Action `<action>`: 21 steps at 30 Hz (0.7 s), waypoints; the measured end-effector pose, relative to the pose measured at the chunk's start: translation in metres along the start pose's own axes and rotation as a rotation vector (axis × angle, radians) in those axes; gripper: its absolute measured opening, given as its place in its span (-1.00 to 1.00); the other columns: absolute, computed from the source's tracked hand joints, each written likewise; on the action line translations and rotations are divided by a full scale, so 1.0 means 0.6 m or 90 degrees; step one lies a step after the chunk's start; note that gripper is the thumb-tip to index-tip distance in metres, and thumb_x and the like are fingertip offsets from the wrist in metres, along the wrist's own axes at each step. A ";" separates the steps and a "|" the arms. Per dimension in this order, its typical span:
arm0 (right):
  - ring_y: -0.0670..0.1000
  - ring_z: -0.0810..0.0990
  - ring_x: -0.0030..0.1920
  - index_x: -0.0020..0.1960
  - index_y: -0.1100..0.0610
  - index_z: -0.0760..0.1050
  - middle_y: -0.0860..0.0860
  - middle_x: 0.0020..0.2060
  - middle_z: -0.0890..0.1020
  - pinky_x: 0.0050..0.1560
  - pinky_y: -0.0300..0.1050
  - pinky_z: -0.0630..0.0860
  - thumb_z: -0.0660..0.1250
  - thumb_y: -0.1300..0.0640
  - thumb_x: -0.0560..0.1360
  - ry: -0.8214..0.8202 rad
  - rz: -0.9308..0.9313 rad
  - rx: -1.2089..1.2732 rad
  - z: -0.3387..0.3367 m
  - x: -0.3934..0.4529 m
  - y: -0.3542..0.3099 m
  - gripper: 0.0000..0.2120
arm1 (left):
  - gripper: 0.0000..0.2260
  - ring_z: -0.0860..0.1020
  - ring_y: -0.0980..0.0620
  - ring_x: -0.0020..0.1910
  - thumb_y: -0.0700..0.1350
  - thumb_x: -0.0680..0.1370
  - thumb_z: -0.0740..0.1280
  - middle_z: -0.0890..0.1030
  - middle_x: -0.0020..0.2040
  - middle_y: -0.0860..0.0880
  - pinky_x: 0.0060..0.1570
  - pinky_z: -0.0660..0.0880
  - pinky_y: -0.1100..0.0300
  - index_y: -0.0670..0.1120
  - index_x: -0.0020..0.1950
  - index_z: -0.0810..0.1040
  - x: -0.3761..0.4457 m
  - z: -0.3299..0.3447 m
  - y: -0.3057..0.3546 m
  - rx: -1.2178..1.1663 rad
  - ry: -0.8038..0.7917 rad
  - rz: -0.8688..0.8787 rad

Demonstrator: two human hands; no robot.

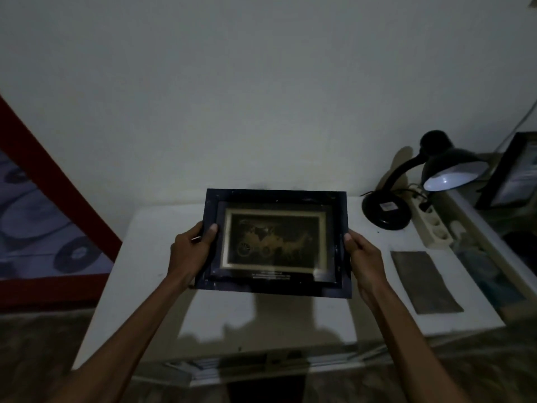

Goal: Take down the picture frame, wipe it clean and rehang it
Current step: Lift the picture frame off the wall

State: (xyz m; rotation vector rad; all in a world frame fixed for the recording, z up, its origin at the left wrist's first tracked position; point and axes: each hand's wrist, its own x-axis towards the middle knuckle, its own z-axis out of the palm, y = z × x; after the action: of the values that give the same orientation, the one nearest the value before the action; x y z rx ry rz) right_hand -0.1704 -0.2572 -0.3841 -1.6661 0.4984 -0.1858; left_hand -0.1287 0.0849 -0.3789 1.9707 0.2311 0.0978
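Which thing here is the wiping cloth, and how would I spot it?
Start at the white table below the bare wall. Look to the right of the picture frame held in both hands. The cloth lies flat there: a grey strip, unlike the black lamp behind it.

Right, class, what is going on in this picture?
A person holds a dark picture frame in both hands above a white table. The left hand grips its left edge and the right hand grips its right edge, so the frame is off the wall. A grey cloth lies untouched on the table to the right, so wiping may not have begun. A black desk lamp and a power strip stand behind the cloth.
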 end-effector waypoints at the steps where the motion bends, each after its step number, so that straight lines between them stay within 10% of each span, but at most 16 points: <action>1: -0.11 0.68 -0.03 0.12 -0.09 0.64 -0.11 -0.03 0.72 -0.09 -0.24 0.56 0.26 0.06 0.64 -0.010 -0.011 -0.006 -0.004 0.003 0.001 -0.80 | -0.64 0.62 0.17 -0.05 0.21 0.54 0.35 0.64 -0.06 0.20 -0.12 0.51 0.31 0.13 0.29 0.59 0.007 0.005 -0.002 -0.013 0.004 -0.015; 7: -0.10 0.69 -0.10 0.16 -0.14 0.54 -0.08 -0.07 0.70 -0.21 -0.22 0.58 0.23 -0.01 0.64 -0.026 -0.006 0.074 -0.004 0.020 -0.008 -0.84 | -0.44 0.56 0.04 0.21 0.23 0.50 0.40 0.56 0.30 0.02 0.27 0.49 0.06 -0.01 0.42 0.49 0.041 0.047 -0.005 -0.064 -0.006 -0.050; 17: -0.01 0.66 -0.05 0.29 -0.03 0.40 0.05 0.02 0.63 -0.11 -0.14 0.58 0.13 0.02 0.69 -0.034 -0.149 0.053 -0.009 0.037 -0.041 -0.79 | -0.56 0.52 0.28 -0.03 0.16 0.58 0.31 0.50 0.17 0.08 -0.16 0.41 0.55 -0.06 0.35 0.42 0.056 0.111 0.040 0.089 -0.077 0.041; 21: 0.04 0.64 0.05 0.31 0.04 0.42 0.08 0.07 0.62 0.05 -0.01 0.60 0.14 0.04 0.68 -0.015 -0.162 0.062 0.002 0.041 -0.050 -0.76 | -0.26 0.11 0.06 0.56 0.20 0.58 0.26 0.10 0.60 -0.02 0.52 0.14 0.06 -0.09 0.61 0.03 0.051 0.132 0.104 0.158 -0.079 0.189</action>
State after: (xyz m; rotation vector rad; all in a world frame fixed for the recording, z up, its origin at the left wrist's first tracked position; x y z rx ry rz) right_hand -0.1417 -0.2638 -0.3592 -1.6301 0.2545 -0.3707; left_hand -0.0776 -0.0039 -0.3546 2.2395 -0.1392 0.1437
